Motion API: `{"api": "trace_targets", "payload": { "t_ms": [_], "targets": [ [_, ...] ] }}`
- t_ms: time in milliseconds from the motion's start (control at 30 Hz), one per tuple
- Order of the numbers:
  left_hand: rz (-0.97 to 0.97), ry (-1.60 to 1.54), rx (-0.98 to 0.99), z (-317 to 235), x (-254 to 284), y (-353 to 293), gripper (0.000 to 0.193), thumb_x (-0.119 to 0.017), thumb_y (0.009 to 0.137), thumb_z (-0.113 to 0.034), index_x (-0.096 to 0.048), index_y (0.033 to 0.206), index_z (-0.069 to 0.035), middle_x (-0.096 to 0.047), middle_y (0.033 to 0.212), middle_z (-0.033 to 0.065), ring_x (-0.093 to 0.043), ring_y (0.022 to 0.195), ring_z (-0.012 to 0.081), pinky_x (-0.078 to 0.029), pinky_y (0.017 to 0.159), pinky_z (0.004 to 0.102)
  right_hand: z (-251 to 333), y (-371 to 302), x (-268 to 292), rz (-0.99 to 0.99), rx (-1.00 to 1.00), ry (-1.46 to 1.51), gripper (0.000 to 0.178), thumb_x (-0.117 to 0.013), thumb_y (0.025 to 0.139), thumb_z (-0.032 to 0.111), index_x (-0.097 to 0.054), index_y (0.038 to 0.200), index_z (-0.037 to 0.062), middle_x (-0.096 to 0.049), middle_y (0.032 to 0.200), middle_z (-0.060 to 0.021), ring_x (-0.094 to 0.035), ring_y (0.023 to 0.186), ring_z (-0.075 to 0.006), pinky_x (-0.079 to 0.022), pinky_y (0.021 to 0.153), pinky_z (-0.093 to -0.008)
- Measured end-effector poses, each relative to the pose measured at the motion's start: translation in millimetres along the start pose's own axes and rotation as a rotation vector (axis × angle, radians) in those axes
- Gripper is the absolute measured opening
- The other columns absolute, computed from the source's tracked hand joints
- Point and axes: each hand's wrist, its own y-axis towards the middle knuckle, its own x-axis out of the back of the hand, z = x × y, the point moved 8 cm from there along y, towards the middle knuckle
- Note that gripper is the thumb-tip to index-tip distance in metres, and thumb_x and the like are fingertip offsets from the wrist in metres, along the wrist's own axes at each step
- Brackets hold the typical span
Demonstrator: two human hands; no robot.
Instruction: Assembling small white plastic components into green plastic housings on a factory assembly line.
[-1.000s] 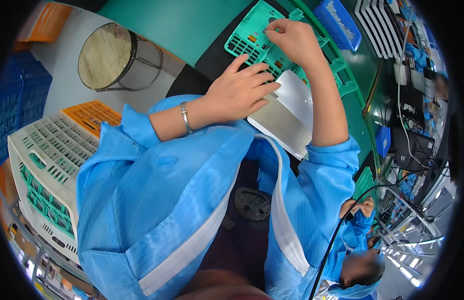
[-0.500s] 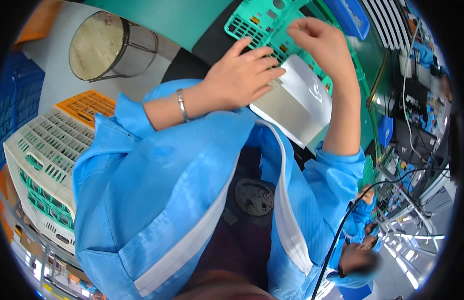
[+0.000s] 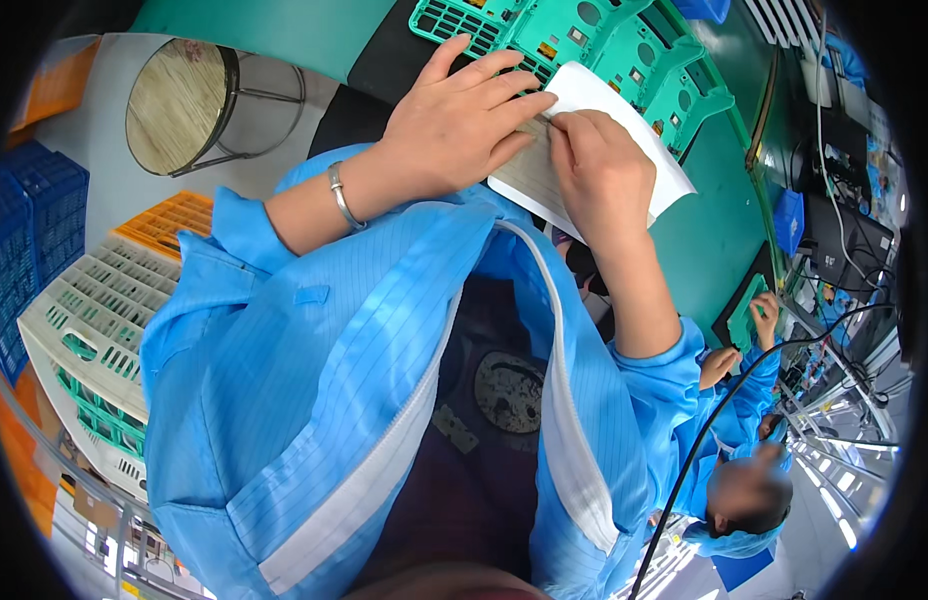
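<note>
My left hand (image 3: 459,125) lies with its fingers spread, the fingertips at the left edge of a white sheet (image 3: 634,135) that has a grey-beige lower part. My right hand (image 3: 604,175) is closed in a pinch over that grey-beige part, close to my left fingertips. What the pinch holds, if anything, is hidden by the fingers. Just beyond the sheet are green plastic frames (image 3: 609,50) with slotted grids, round openings and small parts set in them. The sheet's far edge overlaps the nearest one.
A green work table (image 3: 709,235) spreads to the right, with blue bins (image 3: 790,222) beyond. At the left stand a round stool (image 3: 179,105), a white crate (image 3: 109,305) and blue crates (image 3: 54,210). A black cable (image 3: 724,400) crosses at the right, near a co-worker in blue (image 3: 744,400).
My right hand has come down from above the green frames to the grey-beige part of the sheet. My left hand stays spread at the sheet's edge. The whole view has shifted slightly.
</note>
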Motion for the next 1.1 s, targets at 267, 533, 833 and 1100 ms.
{"api": "trace_targets", "payload": {
  "t_ms": [267,533,833,1100],
  "targets": [
    [0.043,0.002,0.017,5,-1,0,0.041,-0.063,0.077,-0.026,-0.056,0.116,-0.017,-0.056,0.111,0.0016,-0.047,0.114,0.0210,-0.025,0.100,0.0461,-19,18,7,0.190,-0.259,0.584,0.010,-0.065,0.075,0.007,-0.065,0.083,0.0011,-0.064,0.075,-0.0079,-0.061,0.064,-0.0156,-0.049,0.058,-0.0266],
    [0.031,-0.063,0.018,3,1,3,0.040,-0.063,0.076,-0.025,-0.058,0.114,-0.016,-0.057,0.110,0.0025,-0.047,0.113,0.0215,-0.025,0.101,0.0464,-44,112,-21,0.281,-0.362,0.420,0.021,-0.062,0.075,0.024,-0.067,0.084,0.0063,-0.061,0.062,-0.0077,-0.058,0.055,-0.0163,-0.045,0.053,-0.0284],
    [-0.036,-0.070,0.021,10,-6,-3,0.038,-0.064,0.075,-0.027,-0.059,0.112,-0.017,-0.057,0.108,0.0012,-0.049,0.111,0.0191,-0.026,0.100,0.0464,-39,139,-50,0.351,-0.242,0.187,0.018,-0.061,0.077,0.023,-0.066,0.087,0.0083,-0.058,0.060,-0.0048,-0.047,0.048,-0.0130,-0.038,0.049,-0.0292],
    [-0.104,-0.039,-0.007,10,-2,-4,0.038,-0.067,0.073,-0.027,-0.061,0.109,-0.017,-0.058,0.106,0.0003,-0.049,0.110,0.0183,-0.027,0.100,0.0463,-29,148,-46,0.284,-0.085,0.052,0.012,-0.056,0.076,0.018,-0.066,0.079,0.0120,-0.061,0.061,-0.0080,-0.061,0.061,-0.0272,-0.049,0.058,-0.0376]
  ]
}}
